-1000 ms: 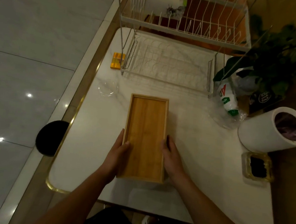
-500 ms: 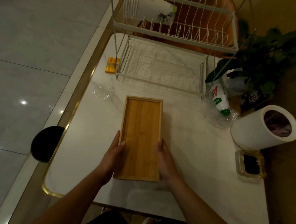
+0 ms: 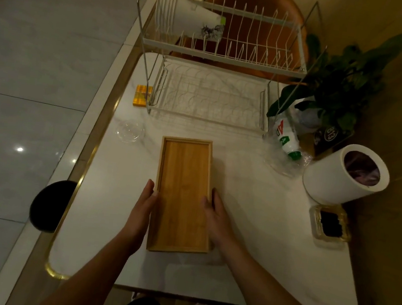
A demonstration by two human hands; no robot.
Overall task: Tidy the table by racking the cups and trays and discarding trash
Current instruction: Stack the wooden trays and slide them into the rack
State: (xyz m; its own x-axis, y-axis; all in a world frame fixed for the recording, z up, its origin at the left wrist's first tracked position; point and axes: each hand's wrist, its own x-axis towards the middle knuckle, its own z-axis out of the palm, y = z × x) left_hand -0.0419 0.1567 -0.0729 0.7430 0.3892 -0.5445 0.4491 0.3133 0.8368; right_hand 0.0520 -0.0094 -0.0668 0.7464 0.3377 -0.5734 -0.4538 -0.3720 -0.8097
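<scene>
A long wooden tray (image 3: 182,191) lies flat on the white marble table (image 3: 260,237). My left hand (image 3: 141,211) holds its left edge with the thumb over the rim, and my right hand (image 3: 214,218) holds its right edge the same way. Behind the tray stands a white two-tier wire rack (image 3: 216,82). A stack of white paper cups (image 3: 186,20) lies on its side on the rack's upper tier. A clear plastic lid (image 3: 130,130) sits at the table's left edge. A plastic bottle (image 3: 286,138) lies on crumpled clear wrap (image 3: 285,161) at the right.
A white cylindrical bin (image 3: 340,175) with a liner stands at the right edge, a glass ashtray (image 3: 329,227) in front of it. A potted plant (image 3: 339,86) is at the back right. A small yellow block (image 3: 141,95) sits left of the rack. A black stool (image 3: 51,205) stands on the floor at left.
Both hands stay on the tray's two long edges. The camera view has shifted a little; the tray looks unmoved on the table.
</scene>
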